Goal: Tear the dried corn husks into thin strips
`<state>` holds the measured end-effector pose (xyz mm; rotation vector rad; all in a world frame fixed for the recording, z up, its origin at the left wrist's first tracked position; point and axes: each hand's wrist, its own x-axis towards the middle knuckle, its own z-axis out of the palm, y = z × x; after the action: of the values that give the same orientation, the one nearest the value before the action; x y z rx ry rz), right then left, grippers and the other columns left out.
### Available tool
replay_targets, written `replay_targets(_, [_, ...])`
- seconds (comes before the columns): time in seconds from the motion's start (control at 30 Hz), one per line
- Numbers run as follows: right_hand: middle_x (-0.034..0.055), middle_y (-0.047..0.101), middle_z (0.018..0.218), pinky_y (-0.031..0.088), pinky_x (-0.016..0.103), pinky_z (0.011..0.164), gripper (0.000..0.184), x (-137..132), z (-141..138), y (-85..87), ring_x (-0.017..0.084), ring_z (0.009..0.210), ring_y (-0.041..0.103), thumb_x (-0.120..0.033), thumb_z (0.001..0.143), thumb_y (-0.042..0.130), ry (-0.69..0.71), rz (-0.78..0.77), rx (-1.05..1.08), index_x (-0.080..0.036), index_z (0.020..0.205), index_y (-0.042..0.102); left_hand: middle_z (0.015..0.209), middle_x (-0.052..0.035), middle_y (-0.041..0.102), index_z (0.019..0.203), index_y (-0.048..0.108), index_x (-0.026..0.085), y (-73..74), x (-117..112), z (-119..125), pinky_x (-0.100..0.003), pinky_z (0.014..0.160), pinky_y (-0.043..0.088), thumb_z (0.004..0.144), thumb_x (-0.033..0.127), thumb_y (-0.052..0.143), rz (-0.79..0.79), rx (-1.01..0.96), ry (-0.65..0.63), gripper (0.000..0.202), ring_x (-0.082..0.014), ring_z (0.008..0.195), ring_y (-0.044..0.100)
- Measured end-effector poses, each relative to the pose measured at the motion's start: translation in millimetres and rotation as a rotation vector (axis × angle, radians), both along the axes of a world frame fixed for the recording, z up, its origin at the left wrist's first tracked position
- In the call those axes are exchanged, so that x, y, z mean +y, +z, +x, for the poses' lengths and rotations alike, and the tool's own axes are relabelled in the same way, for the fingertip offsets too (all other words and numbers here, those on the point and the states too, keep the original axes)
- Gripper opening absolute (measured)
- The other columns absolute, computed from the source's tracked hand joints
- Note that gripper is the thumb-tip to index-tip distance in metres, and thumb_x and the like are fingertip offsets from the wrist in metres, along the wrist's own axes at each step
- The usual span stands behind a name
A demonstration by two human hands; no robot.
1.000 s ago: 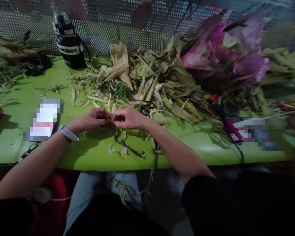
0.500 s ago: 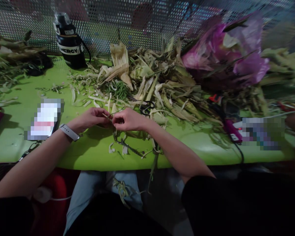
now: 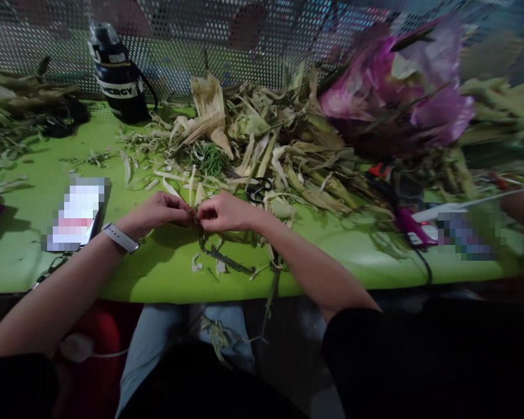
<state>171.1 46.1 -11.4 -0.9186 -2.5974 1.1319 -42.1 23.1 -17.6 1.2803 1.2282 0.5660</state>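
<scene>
Over the green tabletop (image 3: 166, 273), my left hand (image 3: 163, 210) and my right hand (image 3: 222, 212) meet fingertip to fingertip, both closed in a pinch. Between them is a thin plant strand, mostly hidden by the fingers. Just below the fingertips, dark, limp plant scraps (image 3: 229, 261) lie toward the table's front edge. Pale husk strips (image 3: 192, 186) lie just beyond my hands. A pair of black-handled scissors (image 3: 258, 189) rests behind my right hand, near a small heap of shredded greens (image 3: 210, 159).
Dry corn husks (image 3: 305, 157) are heaped at the back, beside a pink plastic bag (image 3: 440, 110). A black bottle (image 3: 121, 87) stands back left. A phone (image 3: 76, 212) lies by my left forearm. A cable (image 3: 423, 270) hangs over the edge at right; another person's arm (image 3: 521, 209) shows there.
My hands stay together with fingertips slightly shifted; the thin strand that showed between them is now more hidden. On the right, the white cable end and the other person's arm have shifted slightly.
</scene>
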Motion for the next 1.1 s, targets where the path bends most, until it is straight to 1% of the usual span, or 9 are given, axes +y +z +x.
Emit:
replay_targets(0.17, [0.0016,0.065,0.07,0.036,0.025,0.06,0.012,0,-1,0.6,0.01,0.06,0.051,-0.013,0.073,0.059,0.013,-0.006,-0.004,-0.012,0.079,0.069,0.073,-0.0021,0.075,0.076,0.074,0.016,-4.4,1,-1,-0.027,0.073,0.058,0.061,0.03,0.085,0.033,-0.025,-0.016,0.023,-0.0134,0.066,0.069])
replay_targets(0.33, [0.003,0.065,0.073,0.04,0.028,0.062,0.006,-1,2,5.0,0.012,0.062,0.053,-0.017,0.076,0.06,-0.031,0.042,0.079,-0.014,0.077,0.065,0.084,-0.005,0.078,0.09,0.074,0.017,-7.5,2,-4,-0.034,0.077,0.06,0.07,0.035,0.08,0.197,-0.005,-0.154,0.027,-0.0188,0.077,0.074])
replay_targets(0.47, [0.0081,0.066,0.101,0.045,0.03,0.069,0.012,-1,2,6.4,0.014,0.075,0.056,-0.023,0.083,0.06,-0.178,0.165,0.276,-0.016,0.093,0.06,0.089,-0.0056,0.079,0.094,0.075,0.018,-1.3,0,-5,-0.033,0.075,0.06,0.076,0.031,0.075,0.362,0.075,-0.255,0.022,-0.0195,0.079,0.074])
replay_targets(0.53, [0.0092,0.065,0.106,0.047,0.031,0.072,0.013,1,0,3.2,0.014,0.079,0.058,-0.022,0.086,0.057,-0.176,0.13,0.283,-0.016,0.098,0.058,0.089,-0.0049,0.079,0.094,0.075,0.018,2.3,-2,-5,-0.031,0.075,0.06,0.078,0.029,0.074,0.457,0.124,-0.272,0.02,-0.019,0.079,0.073])
replay_targets(0.63, [0.0085,0.066,0.096,0.048,0.032,0.072,0.011,3,-3,-5.0,0.016,0.078,0.059,-0.021,0.091,0.051,-0.137,0.04,0.244,-0.016,0.098,0.057,0.087,-0.0035,0.079,0.092,0.077,0.019,3.2,-4,-4,-0.03,0.075,0.058,0.079,0.026,0.071,0.652,0.249,-0.278,0.016,-0.0179,0.077,0.071])
replay_targets(0.77, [0.0071,0.067,0.093,0.047,0.032,0.071,0.014,7,-4,-15.1,0.015,0.076,0.059,-0.02,0.088,0.053,-0.184,0.034,0.294,-0.015,0.1,0.057,0.086,-0.0041,0.078,0.09,0.077,0.022,-6.1,-4,-4,-0.033,0.081,0.055,0.085,0.025,0.063,1.062,0.458,-0.294,0.016,-0.0184,0.079,0.07])
replay_targets(0.9, [0.0056,0.066,0.093,0.046,0.029,0.069,0.014,12,-3,-18.1,0.013,0.071,0.057,-0.02,0.086,0.052,-0.236,-0.034,0.34,-0.015,0.098,0.058,0.088,-0.0038,0.078,0.091,0.073,0.021,-14.6,-5,-2,-0.039,0.092,0.053,0.09,0.017,0.054,1.425,0.614,-0.355,0.019,-0.0188,0.083,0.07])
replay_targets(1.0, [0.005,0.065,0.094,0.045,0.028,0.073,0.012,14,-2,-15.1,0.013,0.075,0.056,-0.017,0.082,0.056,-0.239,0.028,0.317,-0.015,0.093,0.061,0.092,-0.0021,0.079,0.09,0.07,0.02,-14.9,-8,0,-0.039,0.095,0.053,0.093,0.014,0.052,1.614,0.703,-0.36,0.019,-0.0184,0.083,0.071])
replay_targets(1.1, [0.0053,0.061,0.099,0.045,0.029,0.075,0.015,14,-2,-11.1,0.012,0.075,0.054,-0.013,0.078,0.058,-0.231,0.091,0.267,-0.014,0.092,0.065,0.096,-0.0011,0.078,0.094,0.068,0.02,-13.9,-9,0,-0.038,0.097,0.053,0.095,0.014,0.052,1.729,0.765,-0.352,0.018,-0.0168,0.087,0.07])
